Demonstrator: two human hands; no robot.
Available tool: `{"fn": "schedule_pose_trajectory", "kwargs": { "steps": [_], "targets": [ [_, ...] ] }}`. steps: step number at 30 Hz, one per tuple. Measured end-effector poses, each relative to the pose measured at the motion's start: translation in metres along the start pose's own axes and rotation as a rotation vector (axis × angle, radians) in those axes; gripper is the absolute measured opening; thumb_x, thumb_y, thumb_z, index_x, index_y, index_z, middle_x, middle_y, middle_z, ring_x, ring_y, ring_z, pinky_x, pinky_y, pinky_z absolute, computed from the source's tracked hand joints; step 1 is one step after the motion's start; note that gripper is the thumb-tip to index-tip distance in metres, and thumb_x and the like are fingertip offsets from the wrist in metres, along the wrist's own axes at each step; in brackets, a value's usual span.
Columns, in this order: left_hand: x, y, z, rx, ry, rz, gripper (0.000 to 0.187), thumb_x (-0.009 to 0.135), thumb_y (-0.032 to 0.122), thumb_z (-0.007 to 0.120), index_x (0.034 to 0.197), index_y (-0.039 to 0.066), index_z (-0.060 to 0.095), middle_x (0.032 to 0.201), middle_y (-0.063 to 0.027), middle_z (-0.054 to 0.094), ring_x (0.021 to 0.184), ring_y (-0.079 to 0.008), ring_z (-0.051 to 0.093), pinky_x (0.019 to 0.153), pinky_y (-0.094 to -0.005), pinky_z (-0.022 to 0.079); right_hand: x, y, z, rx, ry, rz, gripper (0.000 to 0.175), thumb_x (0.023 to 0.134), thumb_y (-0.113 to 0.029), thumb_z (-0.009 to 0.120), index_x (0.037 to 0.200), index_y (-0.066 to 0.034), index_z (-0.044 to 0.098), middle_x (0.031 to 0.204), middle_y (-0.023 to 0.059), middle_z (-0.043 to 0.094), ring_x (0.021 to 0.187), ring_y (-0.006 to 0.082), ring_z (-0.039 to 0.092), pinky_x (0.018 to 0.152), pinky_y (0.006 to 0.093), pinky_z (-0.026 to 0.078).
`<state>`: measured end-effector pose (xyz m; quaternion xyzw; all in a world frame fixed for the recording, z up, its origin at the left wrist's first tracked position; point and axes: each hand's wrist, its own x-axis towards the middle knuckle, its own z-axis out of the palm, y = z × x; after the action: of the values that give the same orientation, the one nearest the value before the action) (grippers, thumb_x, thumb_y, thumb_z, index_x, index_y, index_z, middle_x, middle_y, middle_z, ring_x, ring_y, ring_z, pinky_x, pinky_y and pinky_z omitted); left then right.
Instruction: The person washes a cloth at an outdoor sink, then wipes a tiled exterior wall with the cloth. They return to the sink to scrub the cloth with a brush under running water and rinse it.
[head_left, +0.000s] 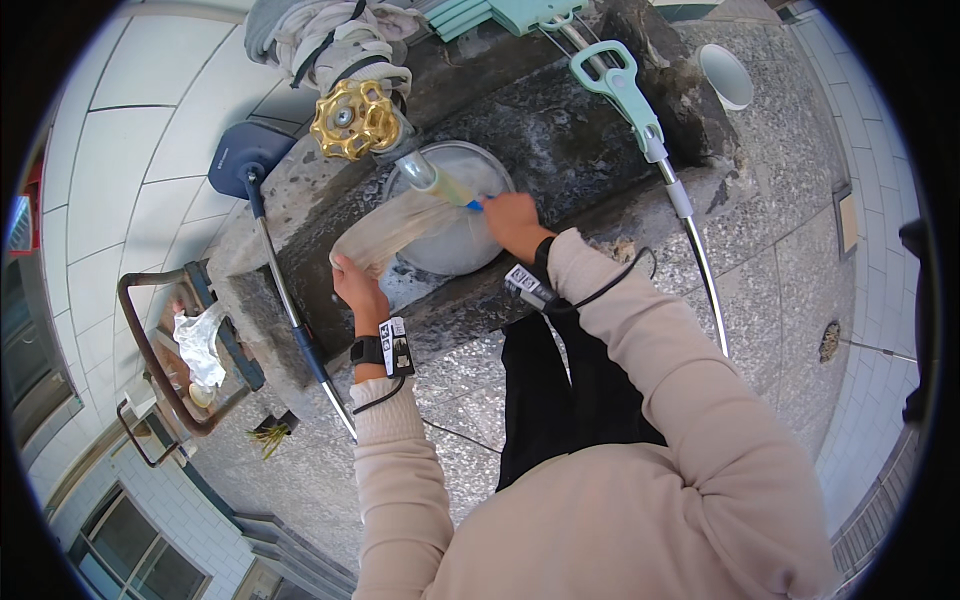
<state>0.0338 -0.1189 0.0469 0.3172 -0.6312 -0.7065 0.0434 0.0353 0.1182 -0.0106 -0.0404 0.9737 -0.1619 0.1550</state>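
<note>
My left hand (358, 289) grips the near left end of a long, limp, translucent whitish piece (405, 229); its material is unclear. The piece stretches over a round metal basin (501, 166) of cloudy water, towards the tap. My right hand (516, 225) is closed around a small blue item (475, 205), mostly hidden by the fingers, at the lower end of a yellowish hose (448, 187). That hose hangs from a metal tap with a gold handwheel (356, 120). The basin stands in a dark, wet stone trough (570, 161).
Cloth (337, 45) wraps the pipe behind the tap. A dark blue flat mop (251, 161) leans at the trough's left. A mint-green mop (616, 75) crosses its right side. A white bucket (724, 75) is beyond. A rusty handle (139, 352) rises at left near a plastic bag (201, 349).
</note>
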Motion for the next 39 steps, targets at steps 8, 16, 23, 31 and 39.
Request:
{"fn": "schedule_pose_trajectory", "kwargs": {
  "steps": [8, 16, 23, 31, 39],
  "targets": [
    [-0.002, -0.047, 0.0, -0.083, -0.128, -0.265, 0.035, 0.092, 0.029, 0.038, 0.114, 0.003, 0.043, 0.11, -0.0122, 0.051, 0.096, -0.0268, 0.054, 0.074, -0.0384, 0.049, -0.018, -0.059, -0.01, 0.312, 0.027, -0.099, 0.024, 0.085, -0.025, 0.044, 0.091, -0.0121, 0.063, 0.074, 0.0137, 0.062, 0.069, 0.0295, 0.062, 0.058, 0.0417, 0.048],
    [0.019, -0.037, -0.037, -0.519, 0.153, -0.201, 0.021, 0.09, 0.014, 0.039, 0.101, -0.002, 0.048, 0.098, -0.0118, 0.055, 0.085, -0.0225, 0.055, 0.075, -0.0318, 0.045, 0.002, -0.003, -0.002, 0.079, 0.035, 0.096, 0.027, 0.087, -0.022, 0.041, 0.083, -0.0051, 0.062, 0.072, 0.0144, 0.062, 0.066, 0.0305, 0.061, 0.06, 0.0411, 0.048],
    [-0.028, -0.034, 0.014, -0.26, -0.13, -0.193, 0.025, 0.089, 0.019, 0.046, 0.105, 0.001, 0.051, 0.102, -0.0093, 0.057, 0.088, -0.0206, 0.057, 0.075, -0.0334, 0.048, -0.017, -0.071, -0.002, 0.352, 0.088, -0.156, 0.027, 0.086, -0.02, 0.041, 0.078, -0.0072, 0.064, 0.07, 0.0133, 0.062, 0.065, 0.0295, 0.061, 0.06, 0.0419, 0.047],
    [-0.045, 0.022, 0.005, -0.219, 0.033, 0.022, 0.026, 0.089, 0.021, 0.049, 0.102, -0.001, 0.055, 0.094, -0.0076, 0.06, 0.084, -0.018, 0.059, 0.074, -0.0318, 0.048, 0.01, -0.013, 0.0, 0.132, 0.096, 0.029, 0.028, 0.086, -0.022, 0.041, 0.079, -0.0069, 0.063, 0.069, 0.0156, 0.061, 0.065, 0.0317, 0.059, 0.06, 0.0419, 0.046],
    [-0.05, 0.067, 0.036, -0.159, -0.071, 0.101, 0.024, 0.089, 0.017, 0.049, 0.101, -0.002, 0.056, 0.094, -0.0096, 0.061, 0.082, -0.0181, 0.06, 0.072, -0.0297, 0.049, -0.002, -0.028, 0.008, 0.24, 0.038, -0.112, 0.028, 0.086, -0.024, 0.039, 0.081, -0.0096, 0.063, 0.072, 0.0146, 0.062, 0.07, 0.03, 0.061, 0.059, 0.0418, 0.047]
  ]
}}
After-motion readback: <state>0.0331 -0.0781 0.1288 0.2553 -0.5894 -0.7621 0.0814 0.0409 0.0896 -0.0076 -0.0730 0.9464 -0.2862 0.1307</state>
